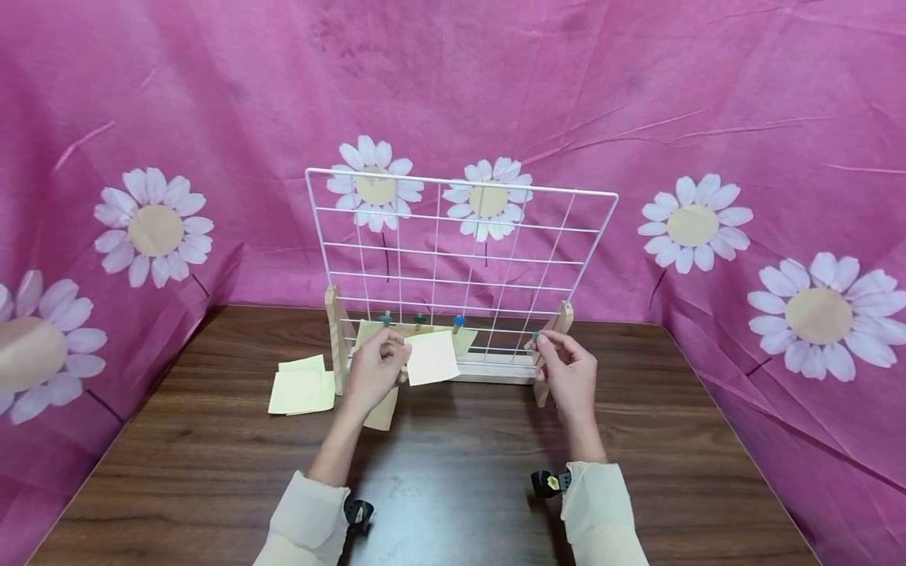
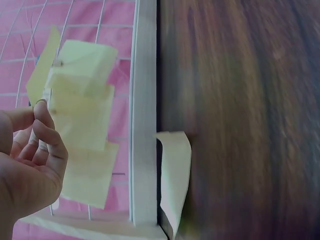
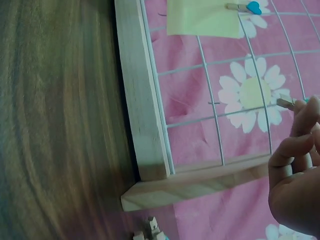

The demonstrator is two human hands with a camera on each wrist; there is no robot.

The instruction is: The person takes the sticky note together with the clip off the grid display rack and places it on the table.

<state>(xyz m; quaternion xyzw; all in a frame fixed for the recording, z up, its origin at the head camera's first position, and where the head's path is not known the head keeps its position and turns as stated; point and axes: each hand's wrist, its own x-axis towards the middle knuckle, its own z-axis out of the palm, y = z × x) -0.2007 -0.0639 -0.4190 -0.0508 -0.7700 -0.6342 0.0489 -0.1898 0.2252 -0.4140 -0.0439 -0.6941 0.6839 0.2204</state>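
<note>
The left hand [image 1: 375,368] pinches one square, pale-yellow paper note [image 1: 433,358], jutting rightward from its fingertips. The right hand [image 1: 569,375] pinches one small wooden clothespin with a teal top [image 3: 286,102]. Just beyond the left hand I count three coloured-topped clothespins [image 1: 458,323] and three clipped yellow notes [image 2: 82,115] on one white wire grid [image 1: 462,182].
</note>
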